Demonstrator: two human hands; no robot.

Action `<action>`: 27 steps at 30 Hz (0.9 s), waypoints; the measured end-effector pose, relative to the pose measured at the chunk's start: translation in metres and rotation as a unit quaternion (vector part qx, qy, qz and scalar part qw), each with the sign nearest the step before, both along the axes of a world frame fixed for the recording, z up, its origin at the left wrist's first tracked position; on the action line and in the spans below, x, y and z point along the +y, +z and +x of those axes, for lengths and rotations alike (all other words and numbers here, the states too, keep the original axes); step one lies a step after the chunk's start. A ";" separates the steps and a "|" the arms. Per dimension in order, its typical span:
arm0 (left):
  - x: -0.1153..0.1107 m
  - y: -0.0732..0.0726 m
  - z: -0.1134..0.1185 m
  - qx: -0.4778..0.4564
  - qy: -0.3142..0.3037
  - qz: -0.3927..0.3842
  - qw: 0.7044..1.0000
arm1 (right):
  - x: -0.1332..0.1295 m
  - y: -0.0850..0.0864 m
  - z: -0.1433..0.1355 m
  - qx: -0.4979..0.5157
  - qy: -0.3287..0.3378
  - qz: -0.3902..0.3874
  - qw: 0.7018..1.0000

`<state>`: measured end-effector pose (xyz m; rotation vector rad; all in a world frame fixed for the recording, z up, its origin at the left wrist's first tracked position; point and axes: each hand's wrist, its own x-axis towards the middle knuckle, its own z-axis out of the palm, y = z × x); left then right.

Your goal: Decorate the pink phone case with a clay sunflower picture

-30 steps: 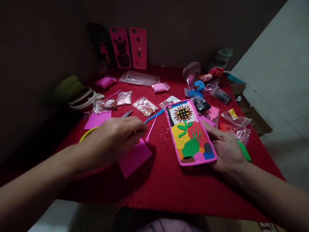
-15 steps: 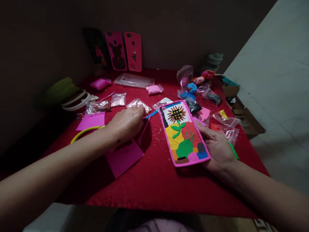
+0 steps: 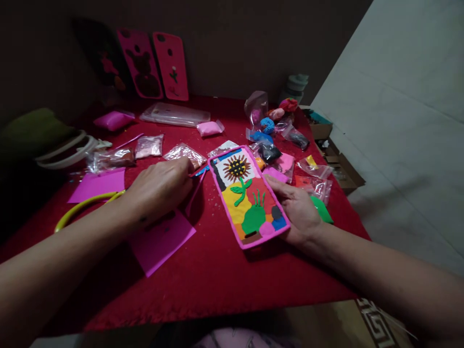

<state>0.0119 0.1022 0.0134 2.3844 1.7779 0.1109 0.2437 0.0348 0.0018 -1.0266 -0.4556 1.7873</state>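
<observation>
My right hand (image 3: 300, 208) grips the right edge of a phone case (image 3: 266, 187), thumb along its side and the other fingers out of sight behind. The case is tilted, its decorated back toward me. Clay covers it: a sunflower on white, a green round shape with thin stalks, coloured patches and a pink border. My left hand (image 3: 159, 186) is closed low over the table, fingertips turned away and hidden. A slim blue tool (image 3: 200, 171) and a thin pink stick (image 3: 195, 193) show beside its fingers; whether it holds either is unclear. Beneath it lies pink paper (image 3: 161, 246).
Decorated phone cases (image 3: 170, 67) lean on the back wall. A transparent case (image 3: 174, 115) lies before them. Clay packets (image 3: 268, 151) crowd the right side of the red tablecloth (image 3: 203, 285). At left are a yellow handle (image 3: 78, 205) and white rings (image 3: 68, 154). Cardboard boxes (image 3: 340, 169) stand beyond.
The view has shifted, so most things sit further left. My right hand still holds the phone case at nearly the same tilt. My left hand remains closed near the blue tool.
</observation>
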 end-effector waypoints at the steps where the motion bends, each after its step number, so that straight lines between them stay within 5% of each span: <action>1: 0.000 -0.001 0.000 0.007 0.001 0.001 1.000 | 0.000 0.000 0.000 0.003 0.005 0.002 1.000; 18: -0.004 0.004 0.010 0.141 0.003 -0.018 0.990 | -0.002 -0.001 -0.001 0.042 0.005 0.019 0.999; 27: -0.010 0.009 0.016 0.176 0.005 -0.030 0.984 | -0.003 0.006 -0.004 0.052 -0.015 -0.036 0.998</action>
